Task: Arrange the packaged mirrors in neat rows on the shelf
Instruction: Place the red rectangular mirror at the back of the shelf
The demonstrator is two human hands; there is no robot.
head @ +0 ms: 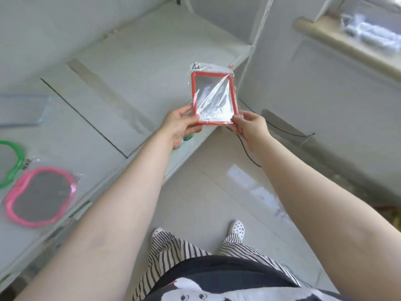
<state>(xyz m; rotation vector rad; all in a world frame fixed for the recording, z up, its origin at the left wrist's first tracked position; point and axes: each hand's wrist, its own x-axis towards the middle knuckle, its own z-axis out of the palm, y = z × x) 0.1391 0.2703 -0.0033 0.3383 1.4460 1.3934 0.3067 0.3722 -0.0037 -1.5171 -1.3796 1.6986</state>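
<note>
A rectangular mirror with a red frame (213,97), wrapped in clear plastic, is held up over the right end of the white shelf (134,68). My left hand (181,127) grips its lower left corner and also has a small green thing tucked under the fingers. My right hand (249,124) pinches the lower right corner. On the shelf at the far left lie a pink apple-shaped packaged mirror (41,196) and, behind it, a green-framed packaged mirror (10,164), partly cut off by the frame edge.
A bluish clear sheet (23,109) lies at the shelf's left. A white upright panel (314,88) stands right of the shelf, with a black cord (282,129) across it. Glossy floor tiles (217,203) lie below, with my feet in spotted shoes.
</note>
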